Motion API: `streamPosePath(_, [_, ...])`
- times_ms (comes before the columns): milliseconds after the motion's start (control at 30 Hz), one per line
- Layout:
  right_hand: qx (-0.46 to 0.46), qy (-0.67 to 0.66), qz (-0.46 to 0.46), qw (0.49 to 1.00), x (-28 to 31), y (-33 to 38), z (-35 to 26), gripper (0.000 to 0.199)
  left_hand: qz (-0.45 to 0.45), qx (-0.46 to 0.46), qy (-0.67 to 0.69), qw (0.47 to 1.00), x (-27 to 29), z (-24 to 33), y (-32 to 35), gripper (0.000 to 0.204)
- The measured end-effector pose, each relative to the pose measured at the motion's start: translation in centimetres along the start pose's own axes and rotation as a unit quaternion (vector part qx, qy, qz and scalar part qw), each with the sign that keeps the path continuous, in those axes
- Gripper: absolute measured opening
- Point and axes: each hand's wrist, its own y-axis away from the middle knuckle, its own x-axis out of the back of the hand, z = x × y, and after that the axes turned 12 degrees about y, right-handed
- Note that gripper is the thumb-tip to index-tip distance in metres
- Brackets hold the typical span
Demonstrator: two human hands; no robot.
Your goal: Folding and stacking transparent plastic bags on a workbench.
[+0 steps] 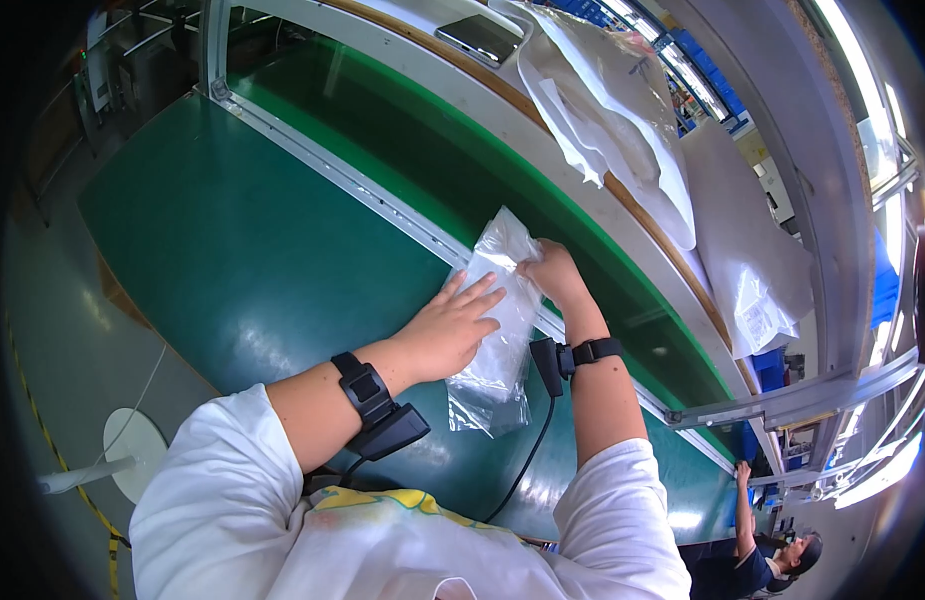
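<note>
Clear plastic bag (509,350) over table (282,260) and metal rail (327,172). Your left hand (450,335) flat on it, fingers spread; right hand (555,273), grip seemingly clamped on upper right edge. Likely light, limp, slippery: pinch edge, press palm flat.

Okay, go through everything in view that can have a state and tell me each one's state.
Clear plastic bag: creased, flattened.
Left hand: fingers spread on the bag.
Right hand: closed on the bag's edge.
Left wrist strap: fastened.
Right wrist strap: fastened.
Clear sheeting: crumpled, draped over an edge.
Strip light: lit.
</note>
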Motion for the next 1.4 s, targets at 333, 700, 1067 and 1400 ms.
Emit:
streamPosePath(333, [-0.003, -0.179, -0.066, 0.982, 0.5, 1.3, 1.2, 0.067, 0.226, 0.118, -0.105, 0.961, 1.2, -1.5, -1.5, 0.030])
streamPosePath(700, [-0.032, -0.166, -0.125, 0.978, 2.8, 4.0, -0.9, 0.077, 0.201, 0.307, -0.119, 0.923, 2.9, -0.6, -1.4, 0.034])
streamPosePath(1067, [0.022, -0.144, -0.151, 0.978, 2.1, 6.2, -1.3, 0.058, 0.134, 0.372, -0.209, 0.895, 2.1, 0.0, -2.2, 0.041])
streamPosePath(1400, [0.103, -0.210, -0.054, 0.971, 0.5, 6.2, 0.3, 0.025, 0.142, 0.288, 0.076, 0.944, 1.8, -2.6, -3.6, 0.019])
